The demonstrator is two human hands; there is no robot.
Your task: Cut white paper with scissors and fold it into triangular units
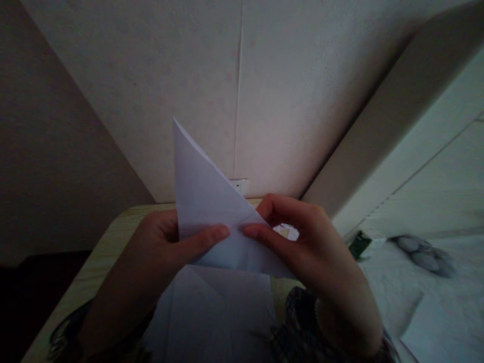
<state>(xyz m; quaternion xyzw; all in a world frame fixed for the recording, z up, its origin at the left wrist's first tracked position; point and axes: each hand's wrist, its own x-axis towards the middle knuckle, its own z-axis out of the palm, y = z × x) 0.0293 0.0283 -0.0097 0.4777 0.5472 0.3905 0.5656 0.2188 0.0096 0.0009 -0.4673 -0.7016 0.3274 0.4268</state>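
A white sheet of paper, folded into a pointed triangular shape, is held up in front of me above a light wooden table. My left hand pinches its lower left part, thumb on the front face. My right hand pinches the lower right part, thumb pressed on a crease beside the left thumb. The paper's point rises toward the wall. A second white sheet lies flat on the table below the hands.
A white wall with a socket stands behind the table. To the right are a white cabinet side, a bed with pale cover and a small dark object. The left side is dark.
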